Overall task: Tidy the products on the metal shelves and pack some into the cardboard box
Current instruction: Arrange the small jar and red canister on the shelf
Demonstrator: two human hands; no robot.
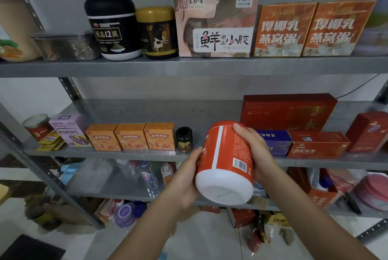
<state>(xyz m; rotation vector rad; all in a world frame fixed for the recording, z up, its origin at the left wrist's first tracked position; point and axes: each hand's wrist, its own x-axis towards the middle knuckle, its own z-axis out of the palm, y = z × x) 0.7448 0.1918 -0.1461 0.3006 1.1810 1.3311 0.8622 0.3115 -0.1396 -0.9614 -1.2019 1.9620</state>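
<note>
left grip: curled against the lower left side of the orange jar, holding it.
right grip: wrapped round the orange jar's right side, thumb over its upper edge.
orange jar: held off the shelves between both grips, tilted, white base toward the camera, barcode showing.
small dark jar: just left of the orange jar, on the middle shelf.
flat red box: behind the orange jar, to its right.
black tub: well above and left of the orange jar, on the top shelf.

Black jar: "原品12黑". Pink box: "≥63%". Orange boxes: "厚椰乳燕窝粥". Red carton: "枸杞原浆".
</note>
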